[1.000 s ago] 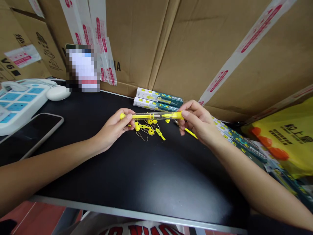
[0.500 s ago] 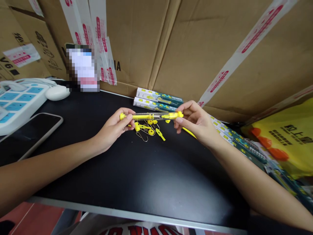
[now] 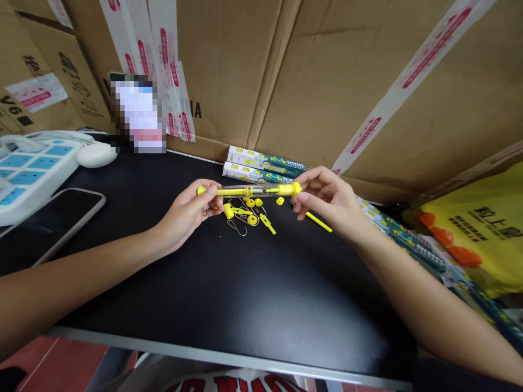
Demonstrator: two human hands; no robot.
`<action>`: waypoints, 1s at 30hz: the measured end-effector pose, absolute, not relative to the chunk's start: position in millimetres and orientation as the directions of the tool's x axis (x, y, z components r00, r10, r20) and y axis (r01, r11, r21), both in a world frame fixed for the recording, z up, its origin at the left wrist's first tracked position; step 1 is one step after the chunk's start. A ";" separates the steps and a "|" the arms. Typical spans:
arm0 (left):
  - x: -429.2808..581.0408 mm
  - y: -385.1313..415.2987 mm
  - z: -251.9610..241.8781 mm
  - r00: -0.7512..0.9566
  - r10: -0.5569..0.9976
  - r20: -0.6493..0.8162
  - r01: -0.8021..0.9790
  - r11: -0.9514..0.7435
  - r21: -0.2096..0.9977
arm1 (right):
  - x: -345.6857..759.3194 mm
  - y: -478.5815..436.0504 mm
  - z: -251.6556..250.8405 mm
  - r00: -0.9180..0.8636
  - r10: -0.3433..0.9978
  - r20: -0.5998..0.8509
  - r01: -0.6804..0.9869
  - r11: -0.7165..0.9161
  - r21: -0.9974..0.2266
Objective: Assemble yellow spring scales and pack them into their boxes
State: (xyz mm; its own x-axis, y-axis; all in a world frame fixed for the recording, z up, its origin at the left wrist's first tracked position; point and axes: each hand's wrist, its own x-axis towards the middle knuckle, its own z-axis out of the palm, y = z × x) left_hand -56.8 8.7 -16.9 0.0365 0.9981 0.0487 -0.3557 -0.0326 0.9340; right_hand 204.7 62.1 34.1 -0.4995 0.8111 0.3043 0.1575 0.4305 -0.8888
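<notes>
A clear tubular spring scale (image 3: 256,190) with yellow ends and a yellow graduated strip lies level between my hands, above the table. My left hand (image 3: 195,202) is closed around its left part, thumb on top. The fingertips of my right hand (image 3: 322,195) pinch the yellow cap at the other end. Behind and below the tube lie loose parts: a yellow flat clip (image 3: 267,224), a yellow ring (image 3: 252,220), a wire hook (image 3: 238,227) and small springs. A yellow strip (image 3: 318,221) rests below my right hand.
Printed boxes (image 3: 261,173) lie at the back, and more boxes (image 3: 400,237) line the right beside a yellow bag (image 3: 482,228). On the left are a phone (image 3: 49,228) and a power strip (image 3: 38,169). Cardboard cartons (image 3: 229,71) wall off the back.
The spring scale has shifted slightly left and turned, so its graduated markings now show. Both hands keep hold of it. More of the yellow strip below my right hand is visible.
</notes>
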 end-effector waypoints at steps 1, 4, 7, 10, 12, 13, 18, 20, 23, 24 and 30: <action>-56.5 8.6 -16.6 0.036 0.998 0.045 -0.358 -0.029 0.933 | 204.6 62.4 33.6 -0.496 0.813 0.305 0.160 0.431 -0.888; -56.1 8.3 -16.2 0.040 0.998 0.040 -0.361 -0.023 0.932 | 205.1 63.6 31.7 -0.488 0.823 0.292 0.172 0.418 -0.892; -56.2 8.1 -16.4 0.048 0.998 0.039 -0.361 -0.019 0.932 | 206.0 64.5 29.6 -0.499 0.827 0.258 0.192 0.396 -0.898; -56.4 7.6 -16.4 0.053 0.998 0.039 -0.357 -0.018 0.934 | 206.2 64.2 28.5 -0.508 0.828 0.236 0.205 0.383 -0.901; -56.3 7.2 -16.2 0.057 0.997 0.047 -0.353 -0.024 0.935 | 205.6 63.3 28.8 -0.502 0.839 0.210 0.209 0.353 -0.912; -56.3 7.0 -16.2 0.059 0.997 0.052 -0.348 -0.028 0.937 | 205.2 62.8 29.2 -0.498 0.846 0.190 0.212 0.331 -0.919; -55.7 7.1 -17.3 0.075 0.995 0.073 -0.329 -0.045 0.943 | 203.6 60.7 31.6 -0.509 0.854 0.111 0.249 0.269 -0.930; -55.9 7.9 -17.9 0.072 0.995 0.074 -0.329 -0.046 0.943 | 204.2 60.3 31.9 -0.527 0.843 0.110 0.254 0.280 -0.926; -56.3 8.9 -18.2 0.060 0.995 0.075 -0.334 -0.051 0.941 | 205.9 60.5 31.6 -0.546 0.828 0.128 0.234 0.298 -0.926; -56.4 9.0 -18.2 0.058 0.996 0.075 -0.336 -0.051 0.941 | 206.4 60.7 31.5 -0.547 0.826 0.134 0.227 0.300 -0.927; -56.0 8.0 -17.6 0.057 0.996 0.064 -0.328 -0.042 0.944 | 206.4 60.8 32.1 -0.544 0.824 0.160 0.250 0.341 -0.906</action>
State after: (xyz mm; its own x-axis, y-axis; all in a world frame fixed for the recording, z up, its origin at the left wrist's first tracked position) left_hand -56.0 8.0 -17.6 0.0573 0.9963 0.0645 -0.3282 -0.0422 0.9437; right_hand 206.4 60.8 32.1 -0.5442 0.8236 0.1598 0.2499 0.3410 -0.9062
